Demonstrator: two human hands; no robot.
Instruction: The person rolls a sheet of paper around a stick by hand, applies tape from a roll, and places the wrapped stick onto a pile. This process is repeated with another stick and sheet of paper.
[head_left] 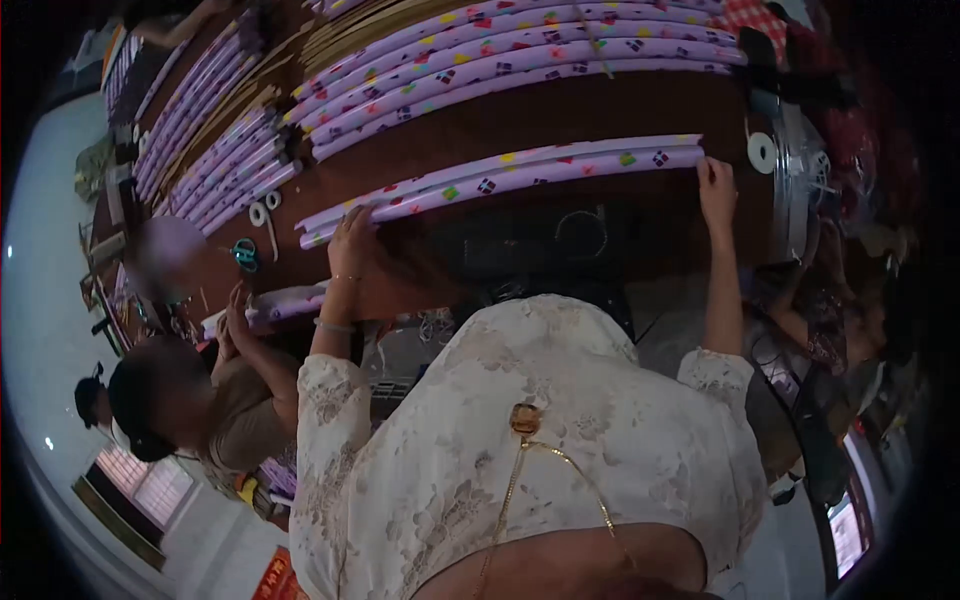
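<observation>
A lilac wrapping paper roll [480, 187] printed with small gift boxes lies lengthwise across the brown table in front of me. Its upper edge shows as a second strip, partly rolled. Near the left end, my left hand [350, 232] is closed on the roll, its fingertips over the top and the thumb hidden. At the opposite end, my right hand [717, 182] pinches the corner of the same roll, fingers bent together. A dark mat or panel [540, 240] lies just below the roll.
More lilac rolls [450, 85] are stacked at the back, others [225, 160] at left. Teal scissors [244, 254] and white tape rolls [258, 213] lie left; another tape roll [761, 153] is at right. A co-worker's hands [235, 325] handle a roll at lower left.
</observation>
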